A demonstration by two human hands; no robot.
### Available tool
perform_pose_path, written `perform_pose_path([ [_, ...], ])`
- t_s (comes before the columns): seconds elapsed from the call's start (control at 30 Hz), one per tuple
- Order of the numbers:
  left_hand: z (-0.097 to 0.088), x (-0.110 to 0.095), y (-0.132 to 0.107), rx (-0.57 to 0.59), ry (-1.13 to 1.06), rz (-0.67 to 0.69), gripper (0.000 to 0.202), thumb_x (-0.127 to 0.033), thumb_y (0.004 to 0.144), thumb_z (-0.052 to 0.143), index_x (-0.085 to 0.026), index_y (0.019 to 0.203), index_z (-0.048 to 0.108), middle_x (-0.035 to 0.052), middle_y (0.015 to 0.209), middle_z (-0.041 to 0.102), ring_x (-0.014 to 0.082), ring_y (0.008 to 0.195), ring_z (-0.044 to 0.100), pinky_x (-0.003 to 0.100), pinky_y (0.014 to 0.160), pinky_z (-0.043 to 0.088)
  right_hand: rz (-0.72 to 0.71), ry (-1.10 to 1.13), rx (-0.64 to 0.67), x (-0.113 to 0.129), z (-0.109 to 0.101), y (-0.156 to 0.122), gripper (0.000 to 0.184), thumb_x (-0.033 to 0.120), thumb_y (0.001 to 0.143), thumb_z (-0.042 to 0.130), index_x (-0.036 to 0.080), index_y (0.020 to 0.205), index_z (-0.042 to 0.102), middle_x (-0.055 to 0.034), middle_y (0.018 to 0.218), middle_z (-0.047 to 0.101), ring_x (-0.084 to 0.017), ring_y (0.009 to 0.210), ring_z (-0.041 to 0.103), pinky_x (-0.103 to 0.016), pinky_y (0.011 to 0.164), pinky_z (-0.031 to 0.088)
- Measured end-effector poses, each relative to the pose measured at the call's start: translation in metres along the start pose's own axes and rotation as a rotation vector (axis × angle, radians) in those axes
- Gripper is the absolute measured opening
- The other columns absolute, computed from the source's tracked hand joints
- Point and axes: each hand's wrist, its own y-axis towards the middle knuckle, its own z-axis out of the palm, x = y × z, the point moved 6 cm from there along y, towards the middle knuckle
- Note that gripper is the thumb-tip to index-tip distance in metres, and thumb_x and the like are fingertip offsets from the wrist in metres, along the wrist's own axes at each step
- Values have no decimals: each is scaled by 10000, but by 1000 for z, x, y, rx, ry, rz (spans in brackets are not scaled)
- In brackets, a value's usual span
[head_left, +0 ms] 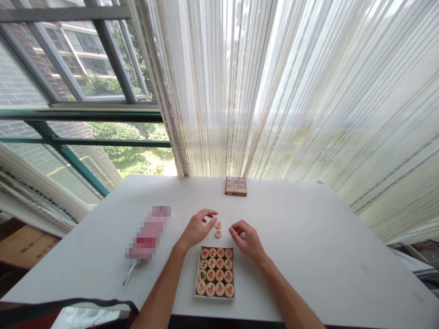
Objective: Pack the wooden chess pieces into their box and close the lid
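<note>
A small open box [197, 292] full of round wooden chess pieces with red and black characters lies on the white table [308, 256], close to me. Just beyond it two loose pieces [218, 229] rest on the table. My left hand [198, 227] hovers beside them, fingers curved and apart, thumb and forefinger near the upper piece, holding nothing I can see. My right hand [247, 238] sits to the right of the pieces, fingers bent inward in a loose pinch; whether it holds anything is hidden.
The box lid [236, 186] lies at the table's far edge by the striped curtain [308, 91]. A pink pixelated object [149, 234] with a strap lies on the left. A window [68, 91] fills the upper left.
</note>
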Motion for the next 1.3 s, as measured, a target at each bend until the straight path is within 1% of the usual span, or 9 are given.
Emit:
perform_pose_path([
  [0.07,3,-3,12,45,84,-5,265,-342,928,531,-228,1129,660,46,1153,683,172,979,655,282,826,522,3,-1,-22,-1,-2,1,223,354,957,562,201,826,658,-37,800,631,-165,706,594,-284,670,514],
  [0.17,8,-4,20,105,160,-25,260,-389,846,638,-213,1033,678,43,1024,694,188,906,657,296,824,506,18,-5,-50,-3,-5,1,235,369,965,548,203,846,663,-47,822,638,-169,711,599,-286,660,524],
  [0.3,15,-2,9,128,314,-117,475,-517,697,754,-214,1029,601,17,850,667,221,795,655,303,712,470,27,-14,-81,-3,-9,2,236,374,965,546,209,840,659,-42,816,636,-170,707,605,-285,651,524],
  [0.37,18,-2,0,134,434,-156,531,-530,679,763,-222,1053,546,12,826,661,240,804,658,303,700,445,20,-14,-83,-2,-9,2,226,367,966,545,212,845,658,-40,816,635,-172,714,605,-291,673,526],
  [0.57,22,-7,-12,165,523,-180,256,-326,784,654,-231,971,507,10,852,668,223,832,659,290,714,417,19,-8,-75,-1,-8,2,225,368,968,539,216,847,653,-43,818,633,-174,712,601,-293,669,522],
  [0.83,24,-9,-12,132,541,-164,227,-304,800,618,-223,976,502,46,929,674,239,878,655,301,731,429,32,-22,-60,-3,-6,2,230,370,964,538,214,834,646,-46,815,633,-176,704,603,-302,670,530],
  [1.07,20,-4,-13,108,507,-189,166,-252,823,578,-223,977,526,42,895,684,224,832,671,301,723,445,28,-22,-58,-3,-6,2,251,392,965,536,212,830,646,-47,806,636,-173,696,606,-296,652,539],
  [1.2,11,-11,-6,75,249,-92,217,-288,827,606,-217,1025,550,24,887,687,187,771,671,285,688,487,51,28,-55,-6,-5,1,236,410,959,552,213,878,653,-51,835,659,-182,732,636,-302,682,551],
  [1.3,9,-23,0,85,17,29,269,-274,821,629,-195,1075,591,43,953,692,173,830,671,267,699,522,113,170,-25,-11,0,0,241,433,947,576,207,1001,640,-73,925,699,-204,820,686,-333,760,572],
])
